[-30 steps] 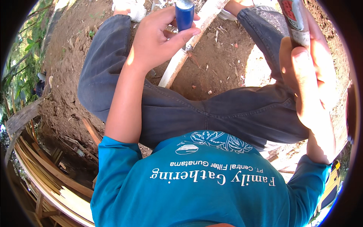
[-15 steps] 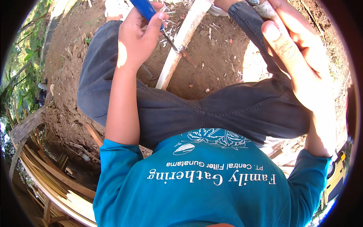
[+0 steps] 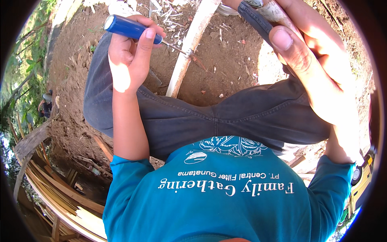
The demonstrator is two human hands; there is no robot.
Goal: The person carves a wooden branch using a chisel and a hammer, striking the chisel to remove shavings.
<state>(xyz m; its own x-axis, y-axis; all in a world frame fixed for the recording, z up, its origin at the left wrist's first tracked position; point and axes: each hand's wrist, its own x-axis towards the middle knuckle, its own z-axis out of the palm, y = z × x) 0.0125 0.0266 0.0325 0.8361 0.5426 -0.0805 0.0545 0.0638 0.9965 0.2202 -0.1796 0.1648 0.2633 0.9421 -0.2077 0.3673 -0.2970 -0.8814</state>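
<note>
The fingers (image 3: 144, 47) of the left hand (image 3: 128, 60) were wrapped around the handle of a tool (image 3: 131, 30), the thumb pressed along its near side. The right hand (image 3: 322, 68) grasped a cylinder (image 3: 277, 15), its thumb stretched toward the upper edge and the other fingers curled on the far side. The tool's handle was smooth, glossy and blue, round in section, with a pale metal-looking cap on its outer end; from the other end ran a thin, straight metal shaft. The tool lay slanted across the space between the knees, its shaft reaching a roughened knot on the pole (image 3: 182, 66); whether the tip bit into the surface could not be told. The pole was whitish and slender, mottled with brown, and stood out at a slant against the soil (image 3: 225, 72), which was brown and crumbly. Pale, splintery chips (image 3: 171, 26) were scattered just beyond the shaft. The cylinder was scuffed and greyish white, partly hidden by the hand and cut off by the upper edge. Dark trousers (image 3: 250, 107) with raised seams and a teal shirt (image 3: 225, 213) with white print filled the lower middle, and long, sawn planks (image 3: 86, 218) lay stacked at lower left.
</note>
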